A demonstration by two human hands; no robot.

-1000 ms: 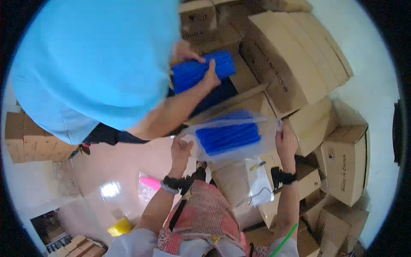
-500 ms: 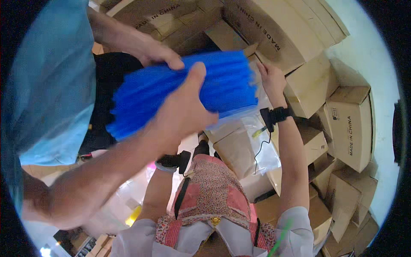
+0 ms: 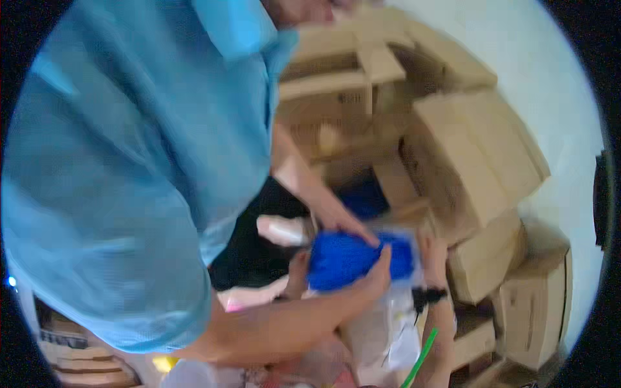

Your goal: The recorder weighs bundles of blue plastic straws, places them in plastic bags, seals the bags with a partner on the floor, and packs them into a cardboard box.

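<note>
Grip: right hand [image 3: 432,249], fingers curled on the right edge of a clear plastic bag [image 3: 394,323], pinching the film beside a blue bundle [image 3: 352,258]. A dark wrist strap [image 3: 428,295] sits just below that hand.

Left hand [image 3: 297,271]: only partly seen at the left end of the blue bundle, behind a co-worker's forearm; whether it is closed on the bag or merely against it cannot be told.

Blue bundle: a thick bunch of bright blue stuff, blurred, lying across the mouth of the clear plastic bag, between the wearer's two hands.

Co-worker's hands: one [image 3: 378,275] clasps the bundle from its lower right side, thumb and fingers wrapped on it; the other [image 3: 339,216] presses on its upper edge. The forearm of the first runs down and left from the bundle.

Co-worker's shirt [image 3: 129,181]: light blue, filling the space left of and above the bundle.

More blue material [image 3: 365,197]: just above the bundle, in a dark gap among boxes.

Cardboard boxes [image 3: 472,168]: brown, stacked above and to the right of the bundle.

Green strip [image 3: 420,359]: below the bundle, beside the wearer's right forearm.
</note>
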